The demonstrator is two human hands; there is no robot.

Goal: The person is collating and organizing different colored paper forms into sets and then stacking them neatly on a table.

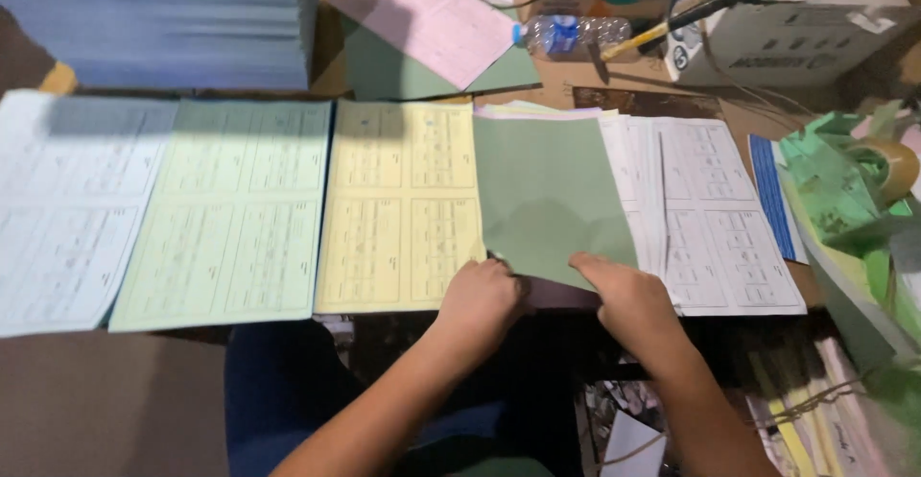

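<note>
A plain green sheet (pixel 547 189) lies on top of a pile between the yellow printed sheets (pixel 398 203) and the white printed sheets (pixel 715 213). My left hand (pixel 480 297) pinches its near left corner. My right hand (pixel 624 297) grips its near right edge, thumb on top. To the left lie a pale green printed pile (pixel 230 213) and a pale blue printed pile (pixel 62 208), side by side in a row.
A tall ream of blue paper (pixel 163 16) stands at the back left. Pink and green sheets (pixel 432 31), a plastic bottle (pixel 571 34), a hammer (pixel 686 16) and a cardboard box (pixel 796 35) sit behind. Green scraps and a tape roll (pixel 887 165) are at right.
</note>
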